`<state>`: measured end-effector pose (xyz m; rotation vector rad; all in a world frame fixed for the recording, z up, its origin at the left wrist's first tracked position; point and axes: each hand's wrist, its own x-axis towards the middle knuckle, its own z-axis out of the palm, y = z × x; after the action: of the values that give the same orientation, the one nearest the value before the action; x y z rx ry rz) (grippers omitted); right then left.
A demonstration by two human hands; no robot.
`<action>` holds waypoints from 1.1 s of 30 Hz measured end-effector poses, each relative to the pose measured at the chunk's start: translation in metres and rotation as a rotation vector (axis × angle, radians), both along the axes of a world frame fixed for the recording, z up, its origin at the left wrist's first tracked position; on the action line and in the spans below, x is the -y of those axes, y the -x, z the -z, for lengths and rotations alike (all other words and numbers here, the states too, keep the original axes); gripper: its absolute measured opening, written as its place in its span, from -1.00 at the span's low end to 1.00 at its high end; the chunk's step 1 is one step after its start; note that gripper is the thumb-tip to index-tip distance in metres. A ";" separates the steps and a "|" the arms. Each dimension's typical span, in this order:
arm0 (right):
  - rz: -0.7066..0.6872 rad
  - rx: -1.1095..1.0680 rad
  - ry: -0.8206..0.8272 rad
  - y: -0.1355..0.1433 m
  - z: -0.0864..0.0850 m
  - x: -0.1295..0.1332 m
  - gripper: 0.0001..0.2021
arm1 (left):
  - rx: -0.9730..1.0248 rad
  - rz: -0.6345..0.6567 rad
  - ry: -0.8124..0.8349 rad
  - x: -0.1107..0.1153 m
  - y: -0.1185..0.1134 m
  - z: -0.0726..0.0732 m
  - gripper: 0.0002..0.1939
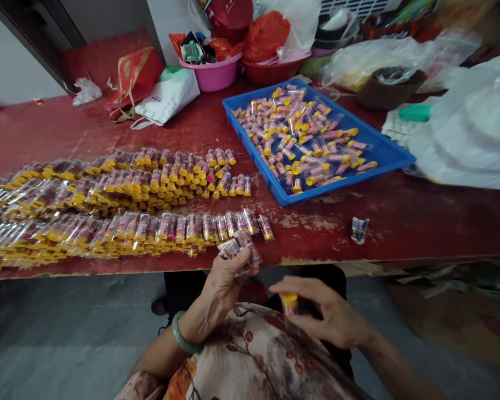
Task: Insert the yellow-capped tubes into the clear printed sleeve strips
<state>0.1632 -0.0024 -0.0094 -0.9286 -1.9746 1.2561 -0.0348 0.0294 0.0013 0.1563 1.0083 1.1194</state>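
My left hand is closed around a small bunch of printed paper slips, held just over the table's front edge. Lower and to the right, my right hand grips a small clear tube with a yellow cap between thumb and fingers, above my lap. Just past the left hand, a single capped tube lies at the end of a row of stacked tubes. A blue tray beyond the hands holds many loose tubes with pink contents.
More stacked tubes fill the left of the red table. A crumpled printed piece lies right of centre. At the back stand a pink basin, a red basin and bags. White plastic sacks rest at the right.
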 end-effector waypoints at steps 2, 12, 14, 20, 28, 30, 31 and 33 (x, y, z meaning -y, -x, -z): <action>0.232 -0.212 0.075 0.003 -0.005 0.001 -0.75 | 0.011 -0.004 0.024 0.001 -0.002 0.002 -0.62; 0.601 -0.330 -0.316 0.034 0.003 0.001 -0.69 | 0.037 0.004 0.082 0.005 -0.011 0.001 -0.63; 0.626 -0.280 -0.400 0.036 0.005 0.003 -0.64 | 0.042 0.003 0.093 0.005 -0.011 0.000 -0.62; 0.635 -0.118 -0.611 0.046 0.004 0.006 -0.54 | 0.034 0.013 0.040 0.006 -0.012 0.002 -0.60; 0.737 0.120 -0.787 0.052 0.023 0.009 -0.53 | -0.092 -0.047 -0.027 0.003 -0.017 0.006 -0.56; 0.749 0.081 -0.750 0.052 0.023 0.009 -0.55 | -0.117 -0.051 -0.032 0.002 -0.017 0.007 -0.57; 0.740 0.030 -0.693 0.053 0.022 0.009 -0.57 | -0.122 -0.055 -0.038 0.003 -0.017 0.008 -0.57; 0.720 -0.089 -0.550 0.054 0.019 0.007 -0.66 | -0.117 -0.055 -0.055 0.003 -0.017 0.010 -0.59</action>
<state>0.1094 -0.0094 -0.0282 -1.1121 -1.5553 0.3214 -0.0182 0.0265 -0.0091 0.2419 1.0917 1.1995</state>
